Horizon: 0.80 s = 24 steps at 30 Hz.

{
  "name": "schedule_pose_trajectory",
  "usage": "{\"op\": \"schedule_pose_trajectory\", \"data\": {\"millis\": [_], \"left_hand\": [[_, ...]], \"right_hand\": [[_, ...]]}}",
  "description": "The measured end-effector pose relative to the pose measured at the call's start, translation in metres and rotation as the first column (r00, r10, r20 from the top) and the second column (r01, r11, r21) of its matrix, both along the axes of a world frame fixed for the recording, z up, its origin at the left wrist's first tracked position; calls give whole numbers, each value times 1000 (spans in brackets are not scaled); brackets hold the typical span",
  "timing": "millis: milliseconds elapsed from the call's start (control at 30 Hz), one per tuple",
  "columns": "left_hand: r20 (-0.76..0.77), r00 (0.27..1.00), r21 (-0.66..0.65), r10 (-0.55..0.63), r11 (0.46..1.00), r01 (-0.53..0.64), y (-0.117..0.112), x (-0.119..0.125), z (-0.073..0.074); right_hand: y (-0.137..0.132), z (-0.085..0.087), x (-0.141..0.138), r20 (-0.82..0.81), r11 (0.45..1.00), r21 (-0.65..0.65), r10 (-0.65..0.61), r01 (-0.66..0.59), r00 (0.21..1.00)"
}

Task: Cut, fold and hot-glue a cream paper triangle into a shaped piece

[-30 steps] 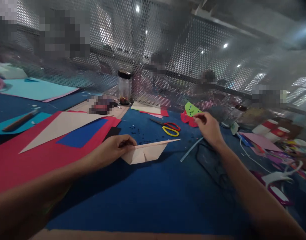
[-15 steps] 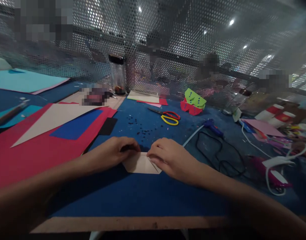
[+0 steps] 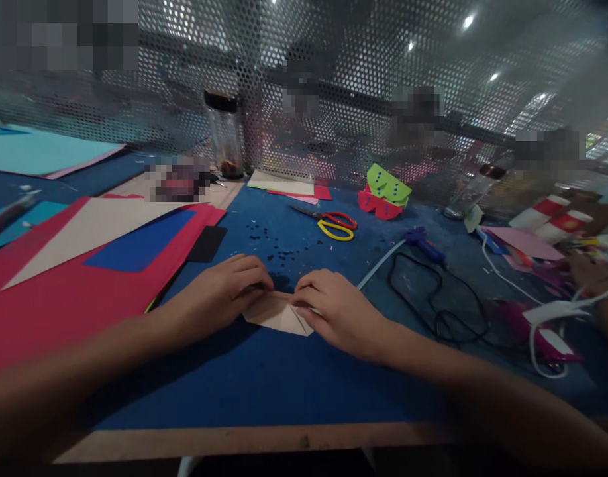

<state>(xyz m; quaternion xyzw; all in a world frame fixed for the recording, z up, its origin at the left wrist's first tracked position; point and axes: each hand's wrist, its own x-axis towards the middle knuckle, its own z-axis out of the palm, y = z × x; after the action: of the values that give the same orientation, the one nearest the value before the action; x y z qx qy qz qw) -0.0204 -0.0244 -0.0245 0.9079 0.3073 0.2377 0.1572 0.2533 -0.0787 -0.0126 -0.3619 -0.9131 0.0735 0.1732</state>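
Note:
A small cream-coloured folded paper (image 3: 277, 313) lies between my hands near the front of the blue table (image 3: 264, 384). My left hand (image 3: 237, 285) has its fingers closed on the paper's far left edge. At the right end, my right hand (image 3: 334, 305) pinches the paper between thumb and fingers. Creases run across the sheet, and its far edge is partly covered by my fingertips. Beyond my hands lie scissors (image 3: 336, 225) with one red and one yellow handle, among tiny dark paper bits (image 3: 279, 255).
Red sheets (image 3: 60, 318), a blue piece (image 3: 142, 246) and a black piece (image 3: 207, 244) lie left. Green and red folded paper pieces (image 3: 387, 189) stand behind. A blue glue gun (image 3: 423, 245) with a black cord is right; another person's hand (image 3: 592, 275) is at far right.
The view has shifted slightly. The folded paper's left side now looks tilted, its near edge slanting. Both hands keep their hold, and the other person's hand shows more at the right.

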Motion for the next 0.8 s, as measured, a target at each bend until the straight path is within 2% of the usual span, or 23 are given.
{"op": "schedule_pose_trajectory", "data": {"millis": [100, 200, 467, 600, 800], "left_hand": [[13, 998, 92, -64, 994, 63, -2, 0, 2], [27, 990, 126, -136, 983, 132, -6, 2, 3], [-54, 977, 15, -205, 978, 207, -18, 0, 9], [-92, 964, 26, -250, 967, 253, -20, 0, 13], [-74, 967, 39, -245, 968, 249, -21, 1, 10]], "right_hand": [[-1, 0, 0, 0, 1000, 23, -1, 1, 1000], [0, 1, -1, 17, 1000, 19, 8, -8, 1000], [0, 2, -3, -7, 1000, -23, -2, 2, 1000], [1, 2, -3, -32, 999, -46, -17, 16, 999], [3, 2, 1, -23, 997, -51, -64, 62, 998]]}}
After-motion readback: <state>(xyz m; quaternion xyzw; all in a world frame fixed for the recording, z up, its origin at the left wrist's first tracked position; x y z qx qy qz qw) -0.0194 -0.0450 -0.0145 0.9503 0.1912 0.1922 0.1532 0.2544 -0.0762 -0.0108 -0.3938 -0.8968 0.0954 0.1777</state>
